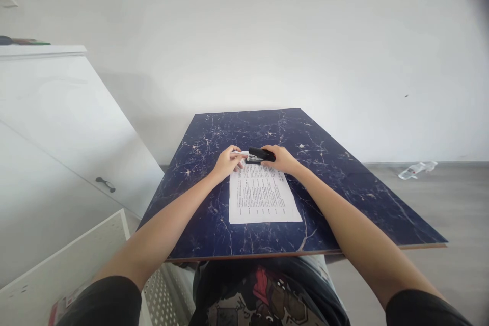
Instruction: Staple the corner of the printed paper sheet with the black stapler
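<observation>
A printed sheet of paper (263, 196) lies on the blue marble-patterned table; whether more sheets lie beneath it I cannot tell. My right hand (281, 159) is closed around the rear of a black stapler (261, 155), whose front end points left over the paper's far edge. The stapler's jaws are apart, with its metal inner part showing. At the paper's far left corner, my left hand (227, 163) pinches the paper's edge, its fingertips close to the stapler's front.
The dark blue table (206, 237) has its far edge near a white wall. A white cabinet (72, 127) with a dark handle stands at the left, a white perforated bin (114, 229) below it. Crumpled clear plastic (416, 170) lies on the floor at the right.
</observation>
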Demonstrator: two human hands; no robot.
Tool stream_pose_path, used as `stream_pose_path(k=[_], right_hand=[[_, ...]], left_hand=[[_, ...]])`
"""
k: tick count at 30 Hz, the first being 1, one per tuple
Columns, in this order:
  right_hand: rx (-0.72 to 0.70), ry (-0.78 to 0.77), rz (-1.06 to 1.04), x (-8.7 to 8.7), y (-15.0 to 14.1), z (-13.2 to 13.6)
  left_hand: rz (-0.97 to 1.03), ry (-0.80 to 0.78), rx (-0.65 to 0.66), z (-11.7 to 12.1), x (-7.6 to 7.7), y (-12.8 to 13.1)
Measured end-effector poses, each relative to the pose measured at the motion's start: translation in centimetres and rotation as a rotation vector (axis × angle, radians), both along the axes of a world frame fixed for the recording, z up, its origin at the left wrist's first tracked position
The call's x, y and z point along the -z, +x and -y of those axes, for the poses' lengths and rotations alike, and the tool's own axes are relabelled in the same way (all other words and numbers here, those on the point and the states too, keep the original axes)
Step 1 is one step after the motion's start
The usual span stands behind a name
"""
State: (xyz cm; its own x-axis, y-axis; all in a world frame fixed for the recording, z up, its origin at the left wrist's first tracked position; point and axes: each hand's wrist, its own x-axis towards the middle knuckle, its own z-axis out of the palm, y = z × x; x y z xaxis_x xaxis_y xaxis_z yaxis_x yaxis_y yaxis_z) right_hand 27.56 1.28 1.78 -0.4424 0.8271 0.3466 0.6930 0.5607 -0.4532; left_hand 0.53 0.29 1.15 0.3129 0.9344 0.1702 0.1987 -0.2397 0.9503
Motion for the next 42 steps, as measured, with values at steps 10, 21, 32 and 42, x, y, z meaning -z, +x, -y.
stream_pose_path(k=[10, 21, 32, 42], right_hand=[[0.066, -0.137, 0.044, -1.1, 3.6, 0.2], [0.204, -0.223, 0.151, -1.7, 12.7, 2.4], [0.418, -0.213, 0.053, -1.4, 20.9, 6.4], [0.482, -0.048, 0.161, -2.7, 20.4, 6.5]], left_hand=[[-0.04, 0.054, -0.114, -1.3, 1.7, -0.9], [-0.342, 0.192, 0.1, -0.9, 1.3, -0.9], [-0.405, 0.213, 0.1, -0.8, 1.1, -0.9], [-0.455, 0.201, 0.082, -0.7, 0.8, -0.5]])
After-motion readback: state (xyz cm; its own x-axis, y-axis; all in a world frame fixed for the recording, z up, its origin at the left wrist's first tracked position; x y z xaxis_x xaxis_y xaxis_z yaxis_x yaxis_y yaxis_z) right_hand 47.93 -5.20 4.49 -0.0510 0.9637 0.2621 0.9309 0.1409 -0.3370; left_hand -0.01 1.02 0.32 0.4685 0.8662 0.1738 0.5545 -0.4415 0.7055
